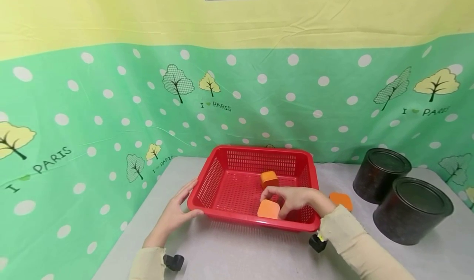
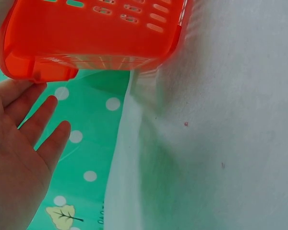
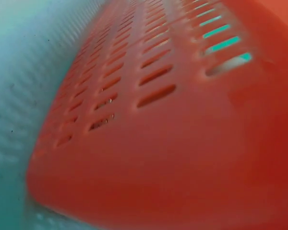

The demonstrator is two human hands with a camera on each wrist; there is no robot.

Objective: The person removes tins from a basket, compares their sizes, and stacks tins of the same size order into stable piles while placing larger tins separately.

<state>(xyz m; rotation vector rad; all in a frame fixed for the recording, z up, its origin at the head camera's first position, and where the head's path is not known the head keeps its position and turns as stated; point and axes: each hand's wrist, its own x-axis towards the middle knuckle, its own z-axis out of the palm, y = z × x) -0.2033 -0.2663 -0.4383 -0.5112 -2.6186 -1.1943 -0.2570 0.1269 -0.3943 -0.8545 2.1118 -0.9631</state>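
Note:
A red slotted plastic basket [image 1: 237,216] stands on the table. My left hand [image 1: 175,214] is at its front left corner, fingers nearly straight along the left rim and thumb near the front rim. In the left wrist view, fingertips [image 2: 38,88] touch the rim from below. Inside the basket, my right hand [image 1: 292,198] pinches an orange block with rounded corners [image 1: 268,209] between thumb and fingers, close to the front wall. Behind it a second orange block [image 1: 269,178] sits on the basket floor. The right wrist view shows only the basket wall [image 3: 182,158] beside the table; the hand is hidden there.
Another orange block [image 1: 340,200] lies on the table right of the basket, beyond the right forearm. Two dark round tins with lids [image 1: 383,173] stand farther right. A green and yellow printed cloth [image 1: 259,107] hangs behind and at the left of the table [image 1: 237,255].

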